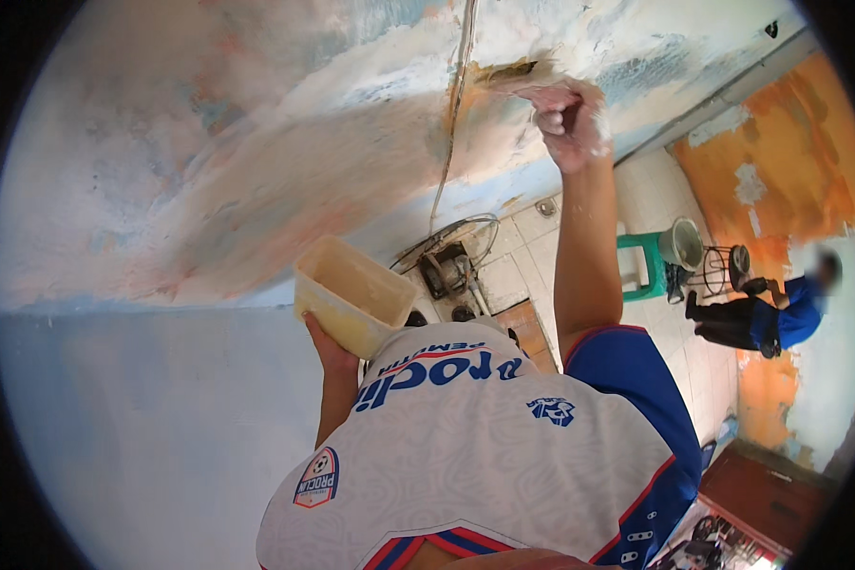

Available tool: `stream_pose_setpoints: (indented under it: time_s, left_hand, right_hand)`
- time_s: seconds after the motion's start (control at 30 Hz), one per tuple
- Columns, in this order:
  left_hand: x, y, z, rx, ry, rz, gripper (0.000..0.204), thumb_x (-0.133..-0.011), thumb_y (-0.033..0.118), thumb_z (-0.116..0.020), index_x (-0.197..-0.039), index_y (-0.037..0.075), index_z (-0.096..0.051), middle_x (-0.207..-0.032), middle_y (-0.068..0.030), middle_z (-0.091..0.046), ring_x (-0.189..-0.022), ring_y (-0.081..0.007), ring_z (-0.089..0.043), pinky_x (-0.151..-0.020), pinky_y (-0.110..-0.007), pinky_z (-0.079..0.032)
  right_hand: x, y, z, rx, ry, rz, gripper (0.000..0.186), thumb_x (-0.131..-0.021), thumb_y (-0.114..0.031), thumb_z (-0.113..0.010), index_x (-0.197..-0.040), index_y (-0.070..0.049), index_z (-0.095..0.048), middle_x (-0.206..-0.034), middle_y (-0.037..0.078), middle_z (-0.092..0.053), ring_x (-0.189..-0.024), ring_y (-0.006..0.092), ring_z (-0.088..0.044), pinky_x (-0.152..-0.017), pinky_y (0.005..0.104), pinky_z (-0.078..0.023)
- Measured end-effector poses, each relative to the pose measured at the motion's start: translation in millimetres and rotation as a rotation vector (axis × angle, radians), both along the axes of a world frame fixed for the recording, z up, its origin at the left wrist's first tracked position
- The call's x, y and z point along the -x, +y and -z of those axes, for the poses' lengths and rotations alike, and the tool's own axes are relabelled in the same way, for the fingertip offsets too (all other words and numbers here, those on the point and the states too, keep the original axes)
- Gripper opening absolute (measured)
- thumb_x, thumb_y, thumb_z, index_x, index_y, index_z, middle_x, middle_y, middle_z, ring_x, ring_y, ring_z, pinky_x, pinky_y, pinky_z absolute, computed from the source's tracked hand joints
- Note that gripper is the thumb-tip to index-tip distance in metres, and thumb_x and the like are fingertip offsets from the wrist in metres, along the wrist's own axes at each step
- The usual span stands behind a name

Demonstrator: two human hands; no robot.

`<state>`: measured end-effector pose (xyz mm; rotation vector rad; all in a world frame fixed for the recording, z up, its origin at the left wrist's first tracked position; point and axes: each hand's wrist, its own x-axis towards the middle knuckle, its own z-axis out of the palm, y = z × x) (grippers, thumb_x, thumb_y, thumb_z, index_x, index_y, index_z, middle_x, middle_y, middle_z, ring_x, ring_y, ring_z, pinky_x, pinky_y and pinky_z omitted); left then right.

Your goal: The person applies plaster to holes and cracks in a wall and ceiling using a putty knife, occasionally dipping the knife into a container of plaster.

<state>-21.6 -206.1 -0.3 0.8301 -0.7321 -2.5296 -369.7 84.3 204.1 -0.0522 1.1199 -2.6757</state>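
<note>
My right hand (pixel 570 119) is raised against a patchy, peeling wall (pixel 256 161). Its fingers are smeared white and curl around what looks like a flat putty knife (pixel 513 76), whose blade lies on a tan patch beside a thin cable (pixel 451 123) running down the wall. My left hand (pixel 325 350) supports a cream rectangular plastic tub (pixel 351 294) from below at chest height, close to the wall. The tub is open at the top, with pale residue inside. A white and blue jersey (pixel 484 446) fills the lower middle of the view.
Below on the tiled floor (pixel 655 190) lie coiled cables and a dark tool (pixel 446 271). To the right stand a green stool (pixel 641 261), a grey bucket (pixel 682 242) and a wire stand (pixel 722 266). Another person in blue (pixel 779 313) crouches by an orange wall (pixel 779 161).
</note>
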Motion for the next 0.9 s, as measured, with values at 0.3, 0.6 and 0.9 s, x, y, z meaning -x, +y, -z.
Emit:
stream_pose_setpoints:
  time_s: [0.3, 0.6, 0.9]
  left_hand:
    - [-4.7, -30.9, 12.9, -0.095, -0.063, 0.071, 0.064, -0.101, 0.056, -0.031, -0.148, 0.012, -0.033, -0.147, -0.0109, -0.042, -0.132, -0.0305, -0.044, -0.110, -0.045, -0.038]
    - [-19.8, -49.3, 11.0, -0.089, -0.072, 0.099, 0.064, -0.101, 0.056, -0.031, -0.148, 0.012, -0.033, -0.147, -0.0114, -0.042, -0.133, -0.0313, -0.043, -0.110, -0.046, -0.037]
    - [-30.7, -60.1, 16.4, -0.109, -0.008, 0.031, 0.067, -0.100, 0.059, -0.033, -0.148, 0.013, -0.032, -0.147, -0.0113, -0.041, -0.133, -0.0313, -0.042, -0.110, -0.047, -0.038]
  right_hand:
    - [-23.1, 0.7, 182.5, -0.392, -0.392, 0.066, 0.021, -0.093, -0.018, -0.046, -0.081, -0.005, -0.057, -0.064, 0.011, -0.063, -0.045, 0.0084, -0.048, -0.037, 0.0189, -0.035]
    - [0.9, -21.3, 9.5, -0.160, -0.019, 0.036, 0.014, -0.092, -0.015, -0.050, -0.082, -0.004, -0.051, -0.071, 0.011, -0.059, -0.054, 0.0177, -0.053, -0.045, 0.0262, -0.040]
    - [-71.0, -18.6, 61.3, -0.401, -0.315, 0.091, 0.017, -0.090, -0.015, -0.047, -0.082, -0.003, -0.057, -0.070, 0.017, -0.064, -0.041, 0.0088, -0.043, -0.034, 0.0172, -0.030]
